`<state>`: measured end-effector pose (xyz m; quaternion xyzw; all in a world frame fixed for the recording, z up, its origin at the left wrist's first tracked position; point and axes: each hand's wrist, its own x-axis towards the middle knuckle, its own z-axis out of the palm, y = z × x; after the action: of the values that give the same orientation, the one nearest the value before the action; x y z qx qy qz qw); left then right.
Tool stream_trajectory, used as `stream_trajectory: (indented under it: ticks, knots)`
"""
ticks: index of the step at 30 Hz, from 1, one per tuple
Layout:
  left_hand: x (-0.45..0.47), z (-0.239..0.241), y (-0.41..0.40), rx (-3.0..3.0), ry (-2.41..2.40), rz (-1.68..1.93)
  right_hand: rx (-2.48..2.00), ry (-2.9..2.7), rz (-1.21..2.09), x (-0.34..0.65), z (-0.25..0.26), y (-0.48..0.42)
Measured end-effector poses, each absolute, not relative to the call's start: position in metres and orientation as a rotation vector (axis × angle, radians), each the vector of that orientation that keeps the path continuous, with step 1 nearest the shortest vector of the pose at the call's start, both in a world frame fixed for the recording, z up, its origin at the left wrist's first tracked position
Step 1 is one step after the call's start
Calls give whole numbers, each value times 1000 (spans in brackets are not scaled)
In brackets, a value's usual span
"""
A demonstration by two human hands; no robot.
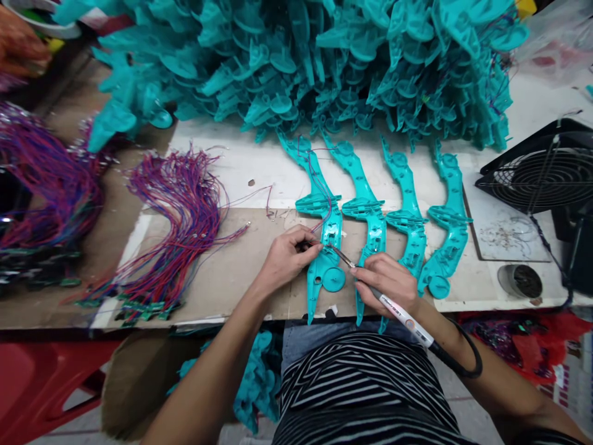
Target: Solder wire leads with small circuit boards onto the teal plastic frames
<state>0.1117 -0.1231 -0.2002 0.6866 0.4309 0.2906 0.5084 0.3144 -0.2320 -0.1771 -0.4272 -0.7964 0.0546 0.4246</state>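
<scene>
My right hand (389,284) is wrapped round a soldering iron (405,319) with a light grip and a black cord. The iron's metal tip meets the middle of the leftmost teal plastic shell (332,231). At that same spot my left hand (290,254) pinches thin red and purple wires (330,201), which run up along the shell. A small dark piece shows between its fingers, too small to name. To the right lie more curved teal shells (365,179) in a row, some partly covered by my right hand.
A tall heap of teal shells (296,68) fills the back of the table. Bundles of red and purple wires with green circuit boards (180,210) lie at left. A black fan (537,167) and a small round tin (521,281) stand at right.
</scene>
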Motion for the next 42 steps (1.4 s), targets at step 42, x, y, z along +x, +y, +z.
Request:
stream_trajectory:
  ticks: [42]
  knots:
    - [116, -189, -116, 1878, 1339, 536, -2058, -729, -330, 536, -174, -325]
